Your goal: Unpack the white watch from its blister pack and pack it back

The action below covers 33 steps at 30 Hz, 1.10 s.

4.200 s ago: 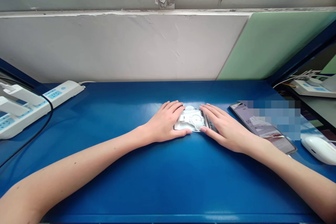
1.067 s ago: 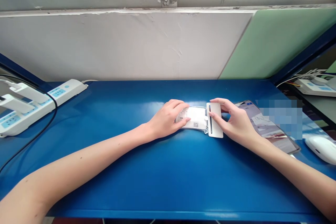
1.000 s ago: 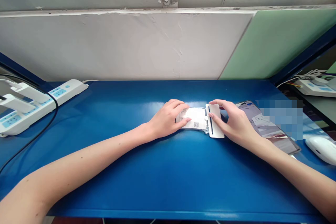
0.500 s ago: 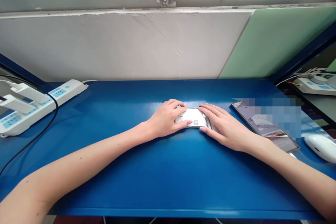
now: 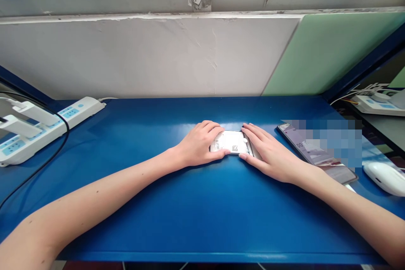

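A small flat packet [image 5: 230, 141] with a white label and a printed square code lies on the blue table [image 5: 202, 211], near its middle. Around its left end, my left hand [image 5: 202, 143] grips it, fingers at the far edge and thumb at the near edge. My right hand [image 5: 267, 152] holds the right end the same way, its palm over a greyish part of the packet. What lies under the palms is hidden.
A white power strip [image 5: 79, 109] with plugs and a black cable [image 5: 60, 147] sits at the left. Right of my right hand lie a phone [image 5: 316, 152], partly pixelated, and a white mouse [image 5: 384, 178]. A wall [image 5: 158, 59] stands behind.
My left thumb has moved off the label to the packet's near edge. My right fingers have shifted slightly, showing more of the label. The view has tilted a little.
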{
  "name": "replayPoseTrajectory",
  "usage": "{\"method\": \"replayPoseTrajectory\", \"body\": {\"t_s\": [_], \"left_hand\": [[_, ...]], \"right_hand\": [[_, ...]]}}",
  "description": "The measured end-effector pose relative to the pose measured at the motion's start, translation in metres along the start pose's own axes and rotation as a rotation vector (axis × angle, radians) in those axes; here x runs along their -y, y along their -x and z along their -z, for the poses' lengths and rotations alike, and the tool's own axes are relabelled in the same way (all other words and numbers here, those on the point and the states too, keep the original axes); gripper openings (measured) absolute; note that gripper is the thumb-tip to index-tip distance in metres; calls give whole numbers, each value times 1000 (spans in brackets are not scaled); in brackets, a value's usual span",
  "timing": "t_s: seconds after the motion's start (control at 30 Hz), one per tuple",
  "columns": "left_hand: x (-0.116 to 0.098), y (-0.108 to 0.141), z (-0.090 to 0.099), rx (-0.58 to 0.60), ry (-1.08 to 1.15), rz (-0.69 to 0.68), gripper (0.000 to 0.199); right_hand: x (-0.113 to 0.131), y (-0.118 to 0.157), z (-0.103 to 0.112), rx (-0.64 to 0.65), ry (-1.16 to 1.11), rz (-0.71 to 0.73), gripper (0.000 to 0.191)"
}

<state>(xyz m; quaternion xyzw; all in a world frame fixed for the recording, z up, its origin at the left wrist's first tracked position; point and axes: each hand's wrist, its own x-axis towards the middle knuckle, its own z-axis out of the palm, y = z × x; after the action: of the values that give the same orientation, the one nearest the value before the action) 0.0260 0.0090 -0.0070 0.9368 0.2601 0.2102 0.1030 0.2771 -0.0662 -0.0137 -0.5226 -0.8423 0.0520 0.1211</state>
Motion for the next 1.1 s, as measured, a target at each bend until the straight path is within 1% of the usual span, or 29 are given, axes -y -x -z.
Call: {"method": "replayPoseTrajectory", "body": {"t_s": [0.13, 0.37, 0.6, 0.67, 0.83, 0.93, 1.1], "left_hand": [[0, 0, 0, -1, 4, -12, 59], [0, -1, 1, 6, 19, -5, 56], [1, 0, 0, 20, 40, -10, 56], [1, 1, 0, 35, 27, -9, 58], [1, 2, 1, 117, -16, 11, 64], [0, 3, 1, 123, -22, 15, 64], [1, 3, 0, 113, -25, 7, 62]], "right_hand": [[0, 0, 0, 2, 2, 5, 72], [2, -1, 2, 19, 19, -20, 78], [0, -1, 1, 5, 19, 0, 75], [-1, 0, 1, 5, 21, 5, 74], [-1, 0, 1, 33, 56, 14, 76], [-2, 0, 1, 45, 73, 19, 77], [-2, 1, 0, 29, 76, 26, 74]]}}
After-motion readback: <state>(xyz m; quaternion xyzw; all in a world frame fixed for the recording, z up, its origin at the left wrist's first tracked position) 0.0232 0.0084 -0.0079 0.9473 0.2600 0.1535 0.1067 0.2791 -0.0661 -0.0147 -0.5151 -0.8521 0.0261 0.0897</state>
